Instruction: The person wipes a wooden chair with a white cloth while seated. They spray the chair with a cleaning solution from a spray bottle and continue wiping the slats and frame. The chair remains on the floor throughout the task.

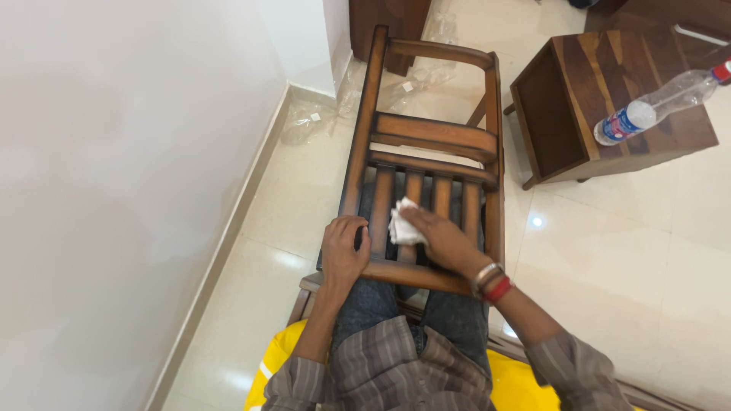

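The far end of the wooden chair (pixel 426 144) runs up toward a dark cabinet whose top is cut off by the picture's edge, and the chair's near end is covered by the person's hands and knees. What the person sits on is mostly hidden; only a yellow cushion (pixel 510 384) and a strip of wood show beneath. The crumpled clear plastic (pixel 396 87) on the floor left of the chair is hard to make out against the pale tiles.

The chair is brown, glossy wood with darker edges, lying across the person's lap in grey jeans. It has two long straight side rails, broad flat cross-pieces and a row of short flat slats. The floor is shiny cream tile; the wall left of the chair is plain white.

The left hand (pixel 344 251) is curled around the chair's left rail at its near end, fingers wrapped over the wood. The right hand (pixel 445 242), with bangles at the wrist, lies flat with fingers together, pressing a small white crumpled cloth (pixel 402 223) onto the slats. Right of the chair stands a wooden side table (pixel 609 106) with a clear plastic bottle (pixel 659 106) lying on it.
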